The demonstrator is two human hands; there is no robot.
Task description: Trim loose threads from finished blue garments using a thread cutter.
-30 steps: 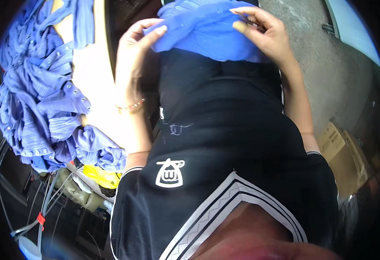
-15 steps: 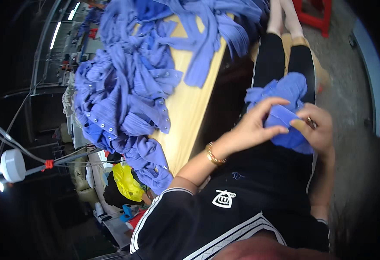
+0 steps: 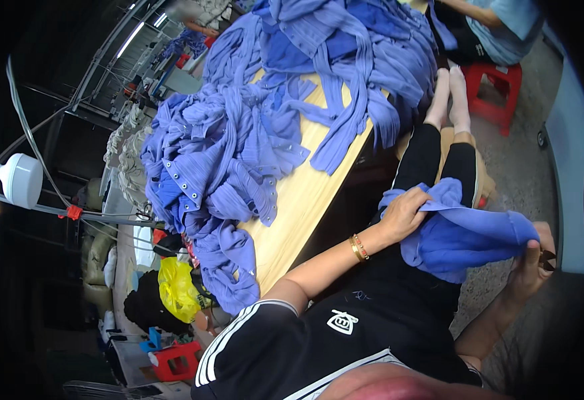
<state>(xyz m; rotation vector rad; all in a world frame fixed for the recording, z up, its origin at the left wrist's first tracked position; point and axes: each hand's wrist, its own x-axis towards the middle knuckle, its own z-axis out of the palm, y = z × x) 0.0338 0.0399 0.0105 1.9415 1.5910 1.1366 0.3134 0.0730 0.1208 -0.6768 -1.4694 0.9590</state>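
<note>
A blue garment [image 3: 469, 233] lies over my lap, its upper edge stretched between both hands. My left hand [image 3: 405, 215], with gold bracelets at the wrist, pinches the cloth above my thigh. Out to the right, my right hand [image 3: 532, 267] grips the other end of the same edge. A small dark metal tool [image 3: 547, 260] also sticks out from the right hand's fingers; its kind is hard to make out. The middle of the garment sags in folds below the taut edge.
Left of my legs, a wooden table [image 3: 285, 250] carries a big heap of blue garments [image 3: 219, 153] with snaps. Another person sits on a red stool [image 3: 495, 97] at the far right. A white lamp [image 3: 22, 180] and a yellow bag [image 3: 177, 288] are at the left.
My hands have moved apart, the right one outward to the right, drawing the garment's edge out between them. The view has shifted, bringing the other person into sight.
</note>
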